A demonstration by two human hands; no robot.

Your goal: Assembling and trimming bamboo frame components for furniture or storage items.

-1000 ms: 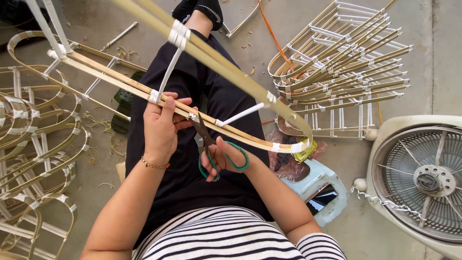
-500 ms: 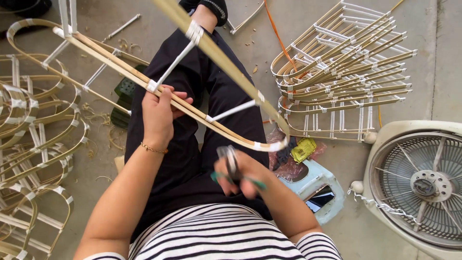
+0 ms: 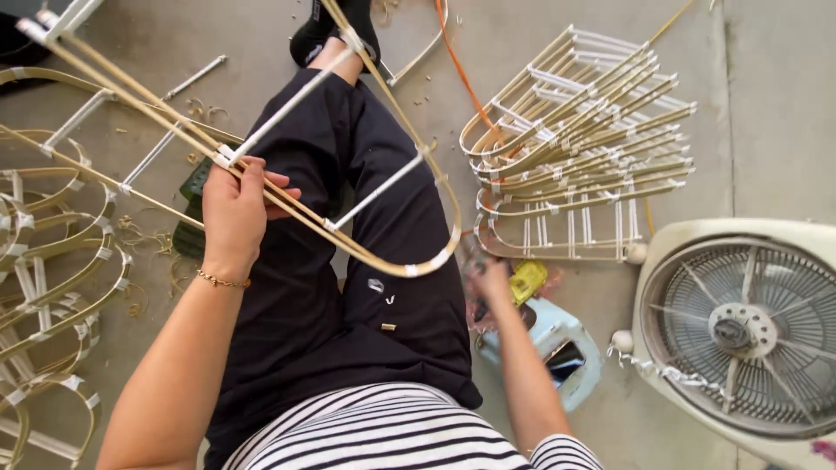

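My left hand (image 3: 231, 213) grips one long side rail of a U-shaped bent cane frame (image 3: 416, 269) with white cross bars, held over my lap in black trousers. My right hand (image 3: 493, 280) is down at my right side, blurred, over a low light-blue stool (image 3: 544, 338). It is next to a small yellow object (image 3: 528, 280) on the stool. Whether this hand holds anything is unclear. A dark phone (image 3: 566, 359) lies on the stool's near end.
A stack of similar cane frames (image 3: 583, 148) lies on the concrete floor at the right. More frames (image 3: 43, 261) are piled at the left. A white box fan (image 3: 740, 335) lies flat at the lower right. An orange cord (image 3: 453, 65) runs across the floor.
My right hand, which held green-handled scissors at the frame, has dropped down to the right over the stool. The frame has tilted and its curved end now sits over my thigh.
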